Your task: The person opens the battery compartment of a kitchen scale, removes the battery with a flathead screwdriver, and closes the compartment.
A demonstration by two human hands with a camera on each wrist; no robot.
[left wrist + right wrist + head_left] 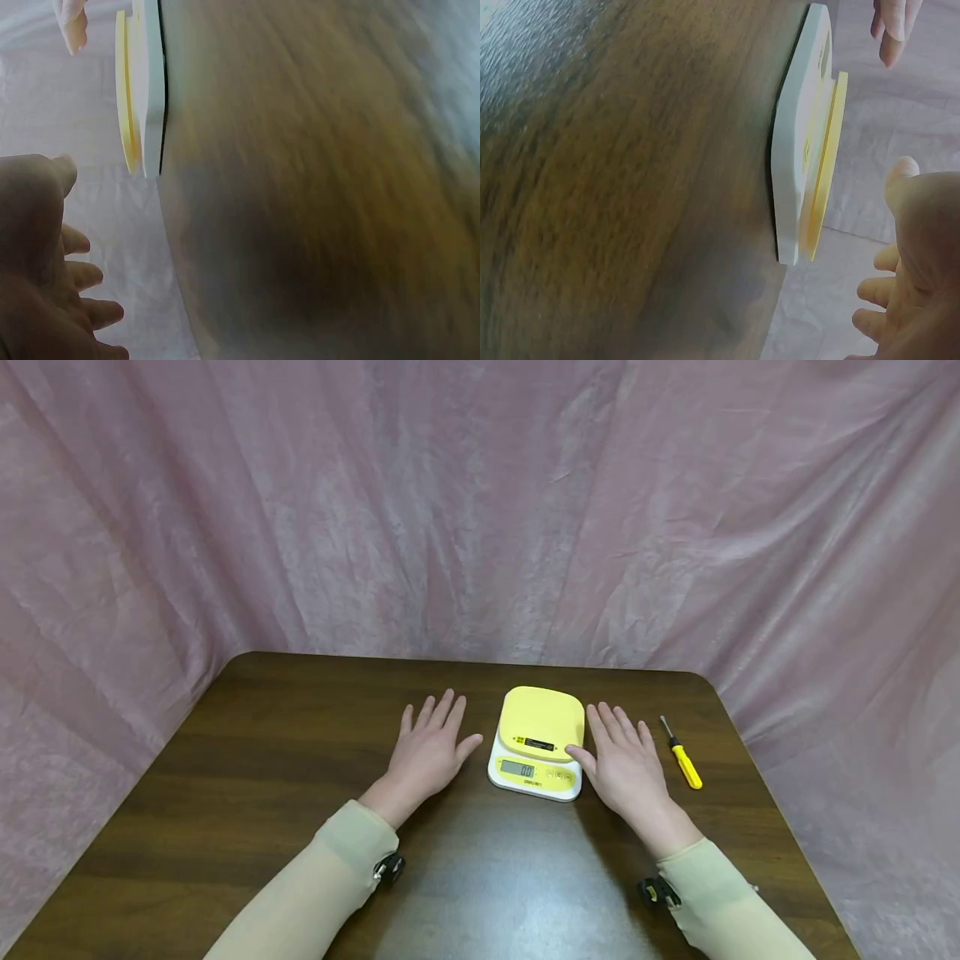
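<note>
A kitchen scale (537, 742) with a yellow platform and white base stands on the brown table (247, 760), its display lit. My left hand (438, 735) is spread flat, palm down, just left of the scale and holds nothing. On the scale's other side my right hand (615, 743) is also flat, empty and palm down, its thumb at the scale's right edge; contact is unclear. In the left wrist view the scale (142, 90) shows edge-on beyond my left hand (45, 262). The right wrist view has the scale (806, 165) close to my right hand (915, 255).
A small screwdriver (682, 758) with a yellow handle lies on the table to the right of my right hand. Pink cloth (480, 510) hangs behind and around the table. The table's far edge runs just beyond the scale.
</note>
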